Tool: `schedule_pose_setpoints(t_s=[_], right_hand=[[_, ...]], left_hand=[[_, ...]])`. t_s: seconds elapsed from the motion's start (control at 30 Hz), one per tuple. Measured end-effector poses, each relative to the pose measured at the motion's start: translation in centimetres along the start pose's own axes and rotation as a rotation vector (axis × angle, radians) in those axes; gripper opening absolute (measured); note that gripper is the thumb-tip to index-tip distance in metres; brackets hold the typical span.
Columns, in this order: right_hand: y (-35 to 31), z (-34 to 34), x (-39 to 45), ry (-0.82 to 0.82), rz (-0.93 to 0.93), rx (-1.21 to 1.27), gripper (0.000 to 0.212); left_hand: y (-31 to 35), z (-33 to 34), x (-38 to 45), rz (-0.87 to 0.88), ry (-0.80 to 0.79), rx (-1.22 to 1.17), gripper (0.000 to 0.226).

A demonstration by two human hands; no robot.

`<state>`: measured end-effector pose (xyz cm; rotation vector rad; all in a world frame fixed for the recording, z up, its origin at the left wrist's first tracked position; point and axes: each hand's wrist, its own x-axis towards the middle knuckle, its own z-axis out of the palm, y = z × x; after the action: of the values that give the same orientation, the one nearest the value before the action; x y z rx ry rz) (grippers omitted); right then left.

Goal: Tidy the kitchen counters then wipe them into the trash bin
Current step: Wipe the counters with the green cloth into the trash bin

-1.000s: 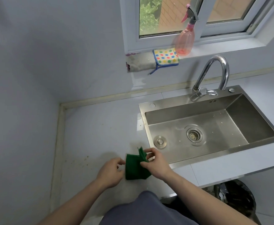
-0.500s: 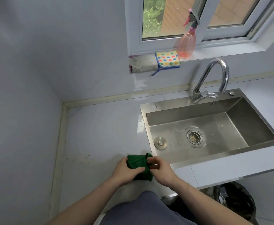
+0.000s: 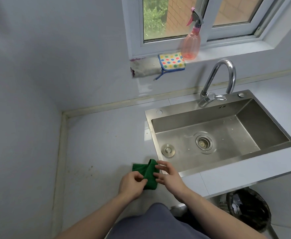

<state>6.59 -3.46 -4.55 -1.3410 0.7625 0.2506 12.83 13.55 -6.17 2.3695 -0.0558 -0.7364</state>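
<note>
A folded green cloth [image 3: 146, 171] lies over the white counter [image 3: 106, 144] just left of the sink's front corner. My left hand [image 3: 132, 184] pinches its near left edge between thumb and fingers. My right hand [image 3: 167, 175] is on the cloth's right side, fingertips curled against the fold. Brown specks dirty the counter left of the cloth. The black-lined trash bin [image 3: 248, 209] stands on the floor under the counter's right part.
A steel sink [image 3: 244, 111] with a curved tap [image 3: 217, 80] fills the counter's right half; a drain plug [image 3: 168, 150] lies inside. On the window sill sit a pink spray bottle [image 3: 192, 44], a dotted cloth [image 3: 171, 62] and a grey rag [image 3: 145, 68].
The green cloth has been folded smaller between both hands. The hands drew together over it, and a fold now stands up at its far right corner.
</note>
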Motion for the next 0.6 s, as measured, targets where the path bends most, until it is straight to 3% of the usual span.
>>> schedule_pose_setpoints(t_s=[0.1,0.2,0.33,0.43,0.6], right_hand=[[0.2,-0.5,-0.2,-0.017,-0.056,-0.179,0.054],[0.5,0.0,-0.5,-0.141,-0.095,-0.491,0.054],[0.2,1.2,-0.5,-0.294,-0.199,-0.868,0.069],[0.0,2.1,-0.2,-0.377,-0.227,-0.989,0.074],[0.8,1.8,0.7,-0.429,-0.186,-1.026,0.077]], left_hand=[[-1.4,-0.5,-0.3,-0.048,0.067,-0.01,0.012],[-2.6,-0.7,-0.3,-0.069,0.054,0.062,0.011],[-3.3,-0.5,0.1,-0.084,0.041,0.073,0.011],[-3.3,-0.8,0.4,-0.069,0.037,0.111,0.018],[-3.0,-1.8,1.5,-0.089,0.036,0.057,0.054]])
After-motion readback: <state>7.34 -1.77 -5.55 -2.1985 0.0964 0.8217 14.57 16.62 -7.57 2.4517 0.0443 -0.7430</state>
